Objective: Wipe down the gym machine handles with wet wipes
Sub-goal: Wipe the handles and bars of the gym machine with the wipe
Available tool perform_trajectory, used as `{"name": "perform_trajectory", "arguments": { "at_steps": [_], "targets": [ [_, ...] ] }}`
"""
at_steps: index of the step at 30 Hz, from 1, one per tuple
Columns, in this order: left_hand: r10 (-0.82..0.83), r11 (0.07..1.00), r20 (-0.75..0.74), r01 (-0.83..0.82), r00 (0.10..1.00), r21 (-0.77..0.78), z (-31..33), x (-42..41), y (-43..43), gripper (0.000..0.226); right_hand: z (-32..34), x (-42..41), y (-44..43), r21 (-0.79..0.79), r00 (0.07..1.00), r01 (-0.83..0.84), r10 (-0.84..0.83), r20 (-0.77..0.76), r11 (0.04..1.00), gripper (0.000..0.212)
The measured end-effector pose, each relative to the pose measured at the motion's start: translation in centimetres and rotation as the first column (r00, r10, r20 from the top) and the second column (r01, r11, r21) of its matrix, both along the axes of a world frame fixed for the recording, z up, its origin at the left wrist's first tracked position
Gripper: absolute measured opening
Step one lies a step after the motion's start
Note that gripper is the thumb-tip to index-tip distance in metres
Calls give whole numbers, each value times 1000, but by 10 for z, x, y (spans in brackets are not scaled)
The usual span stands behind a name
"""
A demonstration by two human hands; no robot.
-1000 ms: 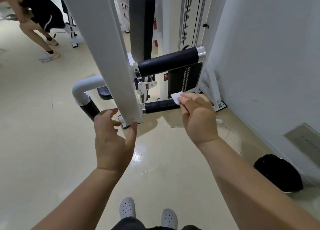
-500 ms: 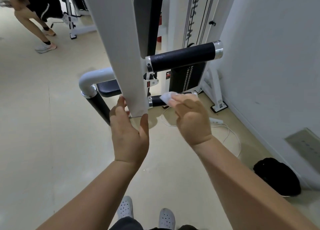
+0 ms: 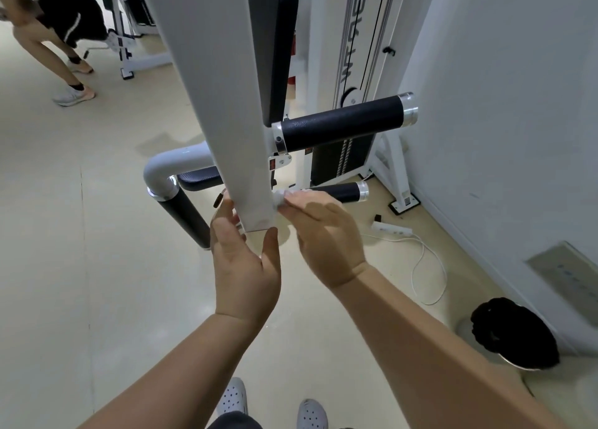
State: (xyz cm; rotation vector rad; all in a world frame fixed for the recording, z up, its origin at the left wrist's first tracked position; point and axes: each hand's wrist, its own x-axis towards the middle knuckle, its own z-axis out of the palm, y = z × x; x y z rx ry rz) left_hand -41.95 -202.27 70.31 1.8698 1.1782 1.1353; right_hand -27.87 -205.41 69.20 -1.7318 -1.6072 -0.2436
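Note:
A white machine arm [image 3: 226,105] hangs down in front of me, ending at about hand height. My left hand [image 3: 242,266] holds its lower end between thumb and fingers. My right hand [image 3: 323,234] pinches a crumpled white wet wipe [image 3: 280,198] against the arm's right side, at the inner end of the short lower black handle [image 3: 343,191]. A longer black handle [image 3: 343,126] with a chrome cap sticks out to the right above it. A third black grip [image 3: 187,218] slants down at the left from a curved white tube.
The weight stack and white frame [image 3: 339,163] stand behind, close to the wall on the right. A white power strip and cable [image 3: 393,231] lie on the floor. A black object [image 3: 514,331] sits near the wall. Another person [image 3: 58,24] bends over at the far left.
My right hand slid the wipe left along the lower handle up to the white arm. My left hand closed further around the arm's end. The view moved closer.

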Motion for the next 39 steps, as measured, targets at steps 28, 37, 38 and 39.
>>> {"name": "perform_trajectory", "arguments": {
  "at_steps": [28,37,38,39],
  "targets": [
    [29,986,-33,-34,999,-164,21,-15,-10,40,14,-7,-25,-70,989,145,-144,11,987,40],
    [24,980,1,-23,1000,-196,18,-18,-6,40,2,41,-53,26,987,141,-142,73,990,38],
    [17,978,9,-15,1000,-207,18,-19,-4,38,0,47,-56,31,982,173,-175,78,984,37],
    [12,976,14,-9,1000,-216,18,-19,-3,35,0,47,-55,24,975,209,-210,73,978,38]
  ]
}}
